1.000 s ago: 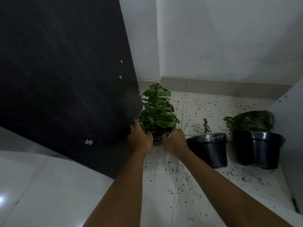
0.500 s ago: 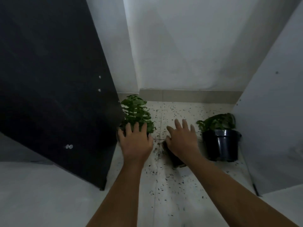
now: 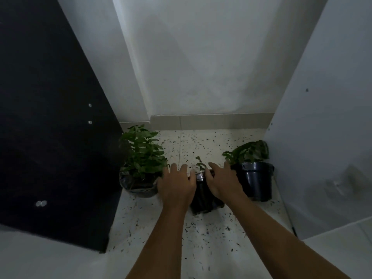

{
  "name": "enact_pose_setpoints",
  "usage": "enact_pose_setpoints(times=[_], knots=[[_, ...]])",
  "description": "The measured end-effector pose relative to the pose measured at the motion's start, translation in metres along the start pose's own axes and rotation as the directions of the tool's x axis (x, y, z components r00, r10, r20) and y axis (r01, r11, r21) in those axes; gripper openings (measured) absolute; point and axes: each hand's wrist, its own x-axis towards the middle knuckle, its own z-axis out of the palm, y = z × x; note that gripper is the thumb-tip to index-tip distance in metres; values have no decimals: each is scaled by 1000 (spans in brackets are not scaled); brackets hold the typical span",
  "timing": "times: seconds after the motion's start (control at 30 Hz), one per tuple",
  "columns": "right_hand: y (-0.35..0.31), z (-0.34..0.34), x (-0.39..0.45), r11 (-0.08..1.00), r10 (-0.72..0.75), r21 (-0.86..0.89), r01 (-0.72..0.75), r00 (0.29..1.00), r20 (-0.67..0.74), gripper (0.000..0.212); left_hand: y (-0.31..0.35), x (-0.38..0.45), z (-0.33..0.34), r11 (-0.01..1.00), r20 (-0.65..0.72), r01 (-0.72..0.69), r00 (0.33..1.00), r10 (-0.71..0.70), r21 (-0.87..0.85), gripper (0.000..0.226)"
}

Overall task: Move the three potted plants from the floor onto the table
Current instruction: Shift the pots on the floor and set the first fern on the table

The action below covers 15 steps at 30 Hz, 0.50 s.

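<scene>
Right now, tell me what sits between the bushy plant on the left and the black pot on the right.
In the head view, the middle pot with a small sprig stands between them, with the left hand and right hand at its rim.

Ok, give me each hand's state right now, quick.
Left hand: open, fingers spread, against the left side of the middle pot; not gripping yet.
Right hand: open, fingers spread over the same pot's right rim; contact cannot be told.
</scene>
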Motion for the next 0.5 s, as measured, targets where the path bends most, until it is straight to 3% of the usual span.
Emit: enact_pose_setpoints(times=[0.13,0.3,0.4,0.5], knots=[[8,11,11,961,102,259,-94,995,-15,48,7,6,8,975,75,149,987,-139,-166,61],[7,13,11,902,159,408,-139,987,-16,39,17,11,10,931,194,269,955,-225,-247,62],[8,12,10,845,217,504,-179,976,-18,37,22,16,8,833,370,441,874,-314,-335,63],[8,7,11,789,282,573,-223,959,-14,36,26,17,7,667,533,595,777,-335,-448,70]])
